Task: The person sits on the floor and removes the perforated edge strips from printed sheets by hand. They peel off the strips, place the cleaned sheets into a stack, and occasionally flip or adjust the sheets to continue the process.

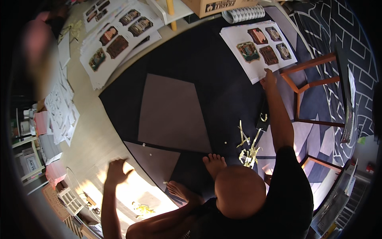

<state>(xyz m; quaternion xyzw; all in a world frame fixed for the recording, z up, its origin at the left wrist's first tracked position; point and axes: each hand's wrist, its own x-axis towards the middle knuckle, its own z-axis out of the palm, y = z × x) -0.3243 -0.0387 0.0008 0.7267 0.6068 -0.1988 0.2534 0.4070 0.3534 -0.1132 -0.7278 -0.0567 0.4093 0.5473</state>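
Note:
My right hand (269,79) reaches far forward to the near edge of a stack of printed sheets (248,69). One digit lies on top of the paper and the others are at its edge, closed on it. The top sheet carries several dark, badge-shaped pictures in brown, green and pink. My left hand (117,172) holds nothing; its fingers are spread above the pale floor, beside the edge of the dark rug. My bare feet (215,164) rest on the rug (175,59) below me.
More printed sheets (119,38) and white cut-out scraps (61,105) lie on the floor to the left. Yellowish strips (250,153) are scattered on the rug. A reddish wooden frame (298,93) stands at right; a cardboard box (223,6) and patterned roll (243,14) are at the back.

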